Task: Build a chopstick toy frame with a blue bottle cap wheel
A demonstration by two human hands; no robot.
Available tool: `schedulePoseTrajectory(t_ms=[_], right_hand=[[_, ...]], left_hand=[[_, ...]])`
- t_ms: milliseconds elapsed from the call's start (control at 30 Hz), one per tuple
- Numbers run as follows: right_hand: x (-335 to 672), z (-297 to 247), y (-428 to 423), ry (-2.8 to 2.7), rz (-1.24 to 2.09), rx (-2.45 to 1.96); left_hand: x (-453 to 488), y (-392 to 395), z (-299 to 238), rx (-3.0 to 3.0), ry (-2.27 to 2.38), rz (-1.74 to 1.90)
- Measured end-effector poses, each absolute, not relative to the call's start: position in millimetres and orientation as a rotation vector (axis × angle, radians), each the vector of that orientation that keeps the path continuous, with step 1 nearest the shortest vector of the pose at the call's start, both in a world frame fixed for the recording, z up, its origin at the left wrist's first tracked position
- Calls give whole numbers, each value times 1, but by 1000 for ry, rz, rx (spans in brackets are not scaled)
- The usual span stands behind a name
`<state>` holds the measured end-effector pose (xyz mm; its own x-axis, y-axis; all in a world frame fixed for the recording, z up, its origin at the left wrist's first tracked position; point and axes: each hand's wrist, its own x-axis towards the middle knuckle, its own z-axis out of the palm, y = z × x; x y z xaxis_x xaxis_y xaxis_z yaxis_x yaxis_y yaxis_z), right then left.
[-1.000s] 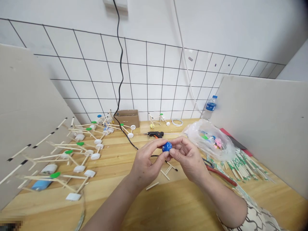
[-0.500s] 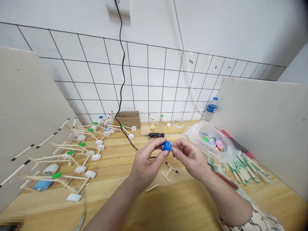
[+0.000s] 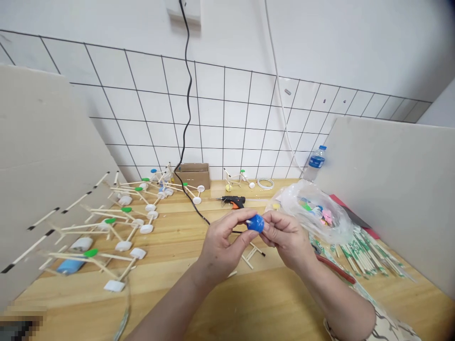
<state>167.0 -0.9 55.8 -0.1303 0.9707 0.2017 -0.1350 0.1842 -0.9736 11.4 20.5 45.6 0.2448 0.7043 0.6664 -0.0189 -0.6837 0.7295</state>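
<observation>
Both hands meet above the wooden table (image 3: 249, 303), pinching a small blue bottle cap (image 3: 255, 223) between them. My left hand (image 3: 221, 248) grips the cap from the left with thumb and forefinger. My right hand (image 3: 288, 238) holds its right side with curled fingers. Under the hands lies a small frame of glued wooden sticks (image 3: 251, 253). A black and orange glue gun (image 3: 232, 201) rests on the table just beyond the hands.
Several stick-and-cap models (image 3: 124, 222) lie at the left. A clear bag of coloured caps (image 3: 314, 211), wrapped chopsticks (image 3: 366, 253), red-handled pliers (image 3: 334, 267) and a water bottle (image 3: 314, 163) are at the right. A cardboard box (image 3: 194, 174) stands by the tiled wall. Grey boards flank both sides.
The hands and the blue cap have shifted slightly right and down in view; the fingers have turned the cap a little. The camera has tilted a little.
</observation>
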Motion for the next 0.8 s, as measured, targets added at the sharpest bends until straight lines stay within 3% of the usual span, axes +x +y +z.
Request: schedulePoseTrajectory(t_ms=[333,800], right_hand=[[162,48,-4,-1361,952,-928],[157,61,-7,-1391,901,-987]], left_hand=[[14,17,49,1662,642,1394],[10,25,52,1348,581,1187]])
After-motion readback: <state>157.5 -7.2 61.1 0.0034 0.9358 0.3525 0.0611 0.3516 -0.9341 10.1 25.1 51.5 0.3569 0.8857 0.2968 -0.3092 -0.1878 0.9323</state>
